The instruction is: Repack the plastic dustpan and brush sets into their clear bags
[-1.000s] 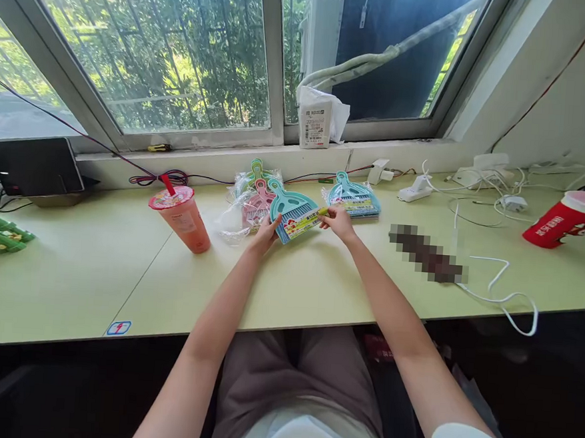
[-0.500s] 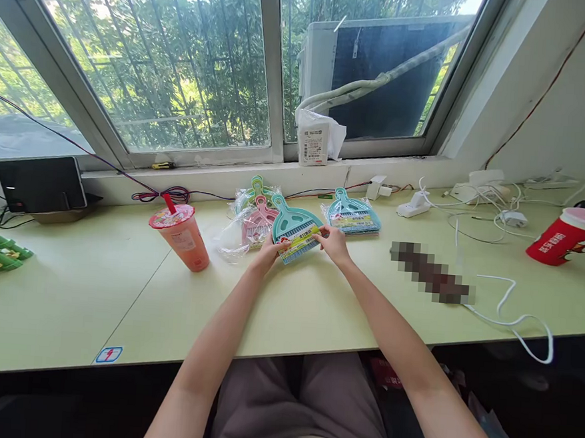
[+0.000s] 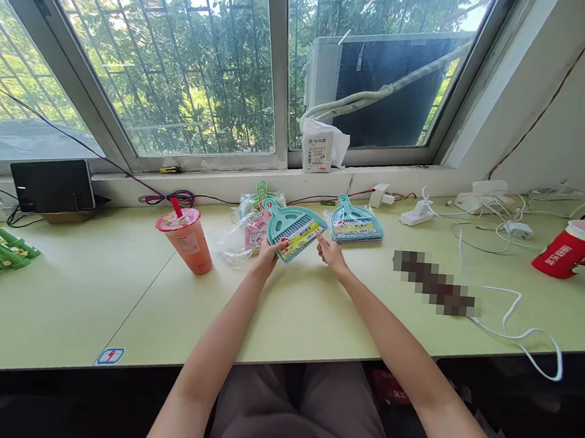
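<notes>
My left hand (image 3: 268,255) is closed on a teal mini dustpan (image 3: 282,228) with a small brush nested in it and a yellow printed label across its front. The set is held tilted above the table, handle toward the upper left. At its right edge is my right hand (image 3: 331,254), fingers curled in and fingertips by the label's end; nothing shows in them. Behind the held set lie a pink dustpan set (image 3: 255,233) and a green one (image 3: 261,191) in clear plastic. To the right rests a stack of teal dustpan sets (image 3: 355,222) with similar labels.
A pink drink cup (image 3: 190,244) with a red straw stands left of my arms. Toward the right are a power strip (image 3: 417,213), tangled white cables, a blurred-out dark object (image 3: 433,282) and a red cup (image 3: 563,251). A tablet (image 3: 51,189) leans at the back left.
My right hand has shifted slightly down and right along the dustpan's edge, its fingers no longer overlapping the label. The left hand keeps its hold. The whole view has tilted up a little.
</notes>
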`<state>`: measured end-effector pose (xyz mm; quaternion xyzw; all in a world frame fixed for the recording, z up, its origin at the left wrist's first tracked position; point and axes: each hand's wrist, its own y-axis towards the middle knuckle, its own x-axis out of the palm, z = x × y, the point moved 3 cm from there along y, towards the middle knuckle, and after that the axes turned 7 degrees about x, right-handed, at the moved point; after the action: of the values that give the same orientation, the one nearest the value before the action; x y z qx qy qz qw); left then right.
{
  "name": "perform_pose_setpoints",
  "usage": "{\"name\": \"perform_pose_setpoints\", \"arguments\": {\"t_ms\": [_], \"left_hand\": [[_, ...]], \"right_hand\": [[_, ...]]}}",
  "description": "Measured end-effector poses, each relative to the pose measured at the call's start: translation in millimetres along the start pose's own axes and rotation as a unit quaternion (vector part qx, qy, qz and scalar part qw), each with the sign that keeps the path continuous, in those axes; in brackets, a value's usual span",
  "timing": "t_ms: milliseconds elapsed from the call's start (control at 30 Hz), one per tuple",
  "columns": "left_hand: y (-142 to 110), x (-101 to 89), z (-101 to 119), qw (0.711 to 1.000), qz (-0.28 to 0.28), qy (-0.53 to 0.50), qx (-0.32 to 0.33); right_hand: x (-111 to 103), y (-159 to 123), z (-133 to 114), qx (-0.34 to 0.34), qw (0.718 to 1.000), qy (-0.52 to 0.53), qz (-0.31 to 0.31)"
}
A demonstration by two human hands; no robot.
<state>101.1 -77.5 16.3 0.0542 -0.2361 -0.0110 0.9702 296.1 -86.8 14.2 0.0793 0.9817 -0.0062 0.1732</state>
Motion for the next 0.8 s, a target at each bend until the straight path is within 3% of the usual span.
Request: {"name": "perform_pose_setpoints", "arguments": {"t_ms": [100,200,333,533,667,733,800], "left_hand": [[-1,2.0,3,1.0,-0.001,-0.014,0.008],[-2,3.7,3,1.0,-0.011,-0.014,0.016],[-3,4.5,0,1.0,-0.016,-0.003,0.016],[-7,8.9,-5,0.997,-0.063,0.028,0.032],[-7,13.1,-4,0.988,-0.097,0.113,0.046],[-5,8.9,3,0.976,-0.051,0.196,0.084],[-4,-0.6,15,0.929,0.037,0.323,0.176]], "right_hand": [[19,-5,-1,0.061,0.962,0.233,-0.131],[25,-10,-8,0.044,0.917,0.366,-0.154],[25,-14,-9,0.049,0.913,0.375,-0.151],[21,-12,-1,0.08,0.925,0.364,-0.078],[16,-8,1,0.081,0.92,0.378,-0.059],[11,-5,2,0.075,0.917,0.389,-0.042],[6,-2,3,0.067,0.916,0.394,-0.031]]}}
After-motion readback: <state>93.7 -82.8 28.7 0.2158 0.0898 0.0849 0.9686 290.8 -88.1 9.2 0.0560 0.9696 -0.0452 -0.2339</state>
